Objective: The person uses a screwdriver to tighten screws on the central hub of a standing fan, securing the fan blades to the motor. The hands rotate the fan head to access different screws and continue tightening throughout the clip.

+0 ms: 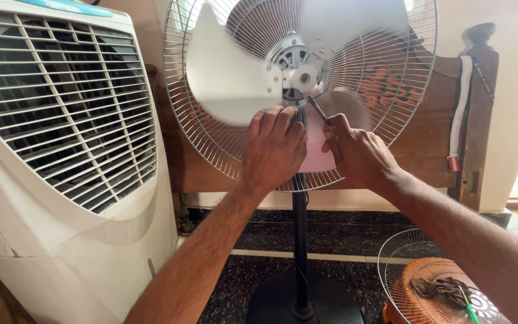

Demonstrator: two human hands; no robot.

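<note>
- I'm seeing my left hand [274,147] pressing against the lower white blade [319,153] of the pedestal fan [298,78], fingers curled together over the blade near the hub [302,78]; grip is flat on the blade, not wrapped around it.
- My right hand [358,153] is pinching a thin dark tool [318,109], looks like a screwdriver; grip is clamped on its handle end, tip angling up toward the hub.
- Tool tip is sitting just below the hub; I cannot tell if it is touching it.
- The fan is standing upright on its black pole [300,240] and round base [304,303] on the dark speckled floor [343,234], front guard off, rear wire guard [211,138] exposed behind the blades.
- Big white air cooler [61,150] is standing just left of the fan.
- A loose wire guard [400,258] is lying on an orange stool [427,300] at lower right, with a dark rag [436,287] and a green-handled tool [467,305] on it.
- Wooden bed frame [439,132] is standing behind the fan.
</note>
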